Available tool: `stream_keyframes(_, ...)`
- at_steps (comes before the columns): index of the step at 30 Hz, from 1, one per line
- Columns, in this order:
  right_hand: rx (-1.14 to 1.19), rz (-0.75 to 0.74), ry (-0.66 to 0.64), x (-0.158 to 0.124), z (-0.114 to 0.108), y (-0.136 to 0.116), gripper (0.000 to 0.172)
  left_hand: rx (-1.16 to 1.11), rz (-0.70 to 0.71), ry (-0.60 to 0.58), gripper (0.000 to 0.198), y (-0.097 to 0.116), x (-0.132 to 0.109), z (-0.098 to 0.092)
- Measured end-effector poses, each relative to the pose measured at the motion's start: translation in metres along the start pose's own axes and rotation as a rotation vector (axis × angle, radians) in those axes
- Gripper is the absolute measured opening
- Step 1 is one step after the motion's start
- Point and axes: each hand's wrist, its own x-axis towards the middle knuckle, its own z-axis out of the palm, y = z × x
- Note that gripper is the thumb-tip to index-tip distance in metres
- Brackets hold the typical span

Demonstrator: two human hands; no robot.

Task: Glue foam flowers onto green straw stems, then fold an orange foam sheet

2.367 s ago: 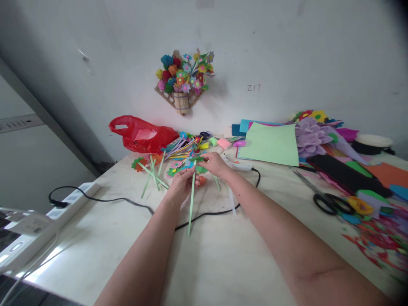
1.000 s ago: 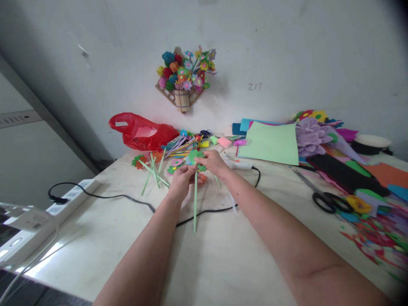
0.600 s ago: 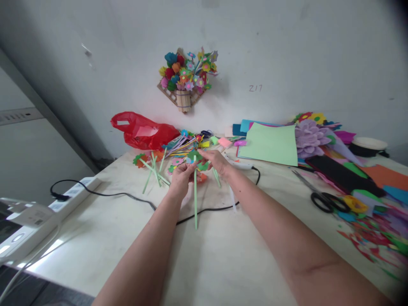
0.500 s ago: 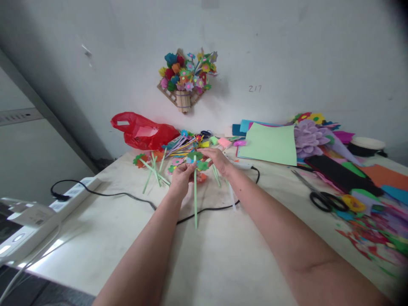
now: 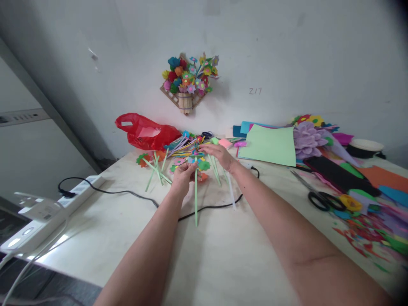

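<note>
My left hand (image 5: pixel 182 175) is closed, pinching a pale green paper flower stem (image 5: pixel 196 199) near its top. The stem hangs straight down over the table, below the fingers. At the stem's upper end, several small coloured petal pieces show, partly hidden by my fingers and the clutter behind. My right hand (image 5: pixel 221 155) is just to the right, its fingers stretched out toward the stem's top; whether the fingertips touch it I cannot tell. A green flower (image 5: pixel 204 165) lies between the hands, with an orange flower (image 5: pixel 202 177) close below it.
Loose pale green strips (image 5: pixel 156 170) lie at left, before a red plastic bag (image 5: pixel 146 136). A black cable (image 5: pixel 127 194) crosses the table from a power strip (image 5: pixel 79 199). On the right are black-handled scissors (image 5: pixel 325 200), a green sheet (image 5: pixel 270 144) and coloured scraps (image 5: pixel 366 233).
My right hand has lifted slightly away from the stem's top, its fingers straighter. The green flower head on the stem shows less from above. The left hand keeps its pinch; the view shifts slightly.
</note>
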Motion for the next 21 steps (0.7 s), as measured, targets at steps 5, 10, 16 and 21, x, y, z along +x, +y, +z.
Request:
stream_keyframes(5, -0.107, 0.027, -0.084, 0.0011, -0.0067, 0.0033, 0.043, 0.002, 0.008, 0.001, 0.038, 0.0019, -0.0022, 0.0012)
stream_keyframes(10, -0.213, 0.039, -0.079, 0.0034, 0.0004, 0.0084, 0.025, 0.017, 0.011, -0.03, 0.036, 0.0019, -0.0039, 0.0031)
stream_keyframes(16, -0.252, 0.062, -0.087, 0.0008, -0.0025, 0.0051, 0.03, 0.03, -0.018, -0.092, 0.029, 0.0002, -0.0057, 0.0029)
stream_keyframes(21, -0.057, 0.085, -0.078, 0.0003, -0.0016, 0.0056, 0.024, 0.026, -0.025, -0.092, 0.028, -0.0014, -0.0037, 0.0009)
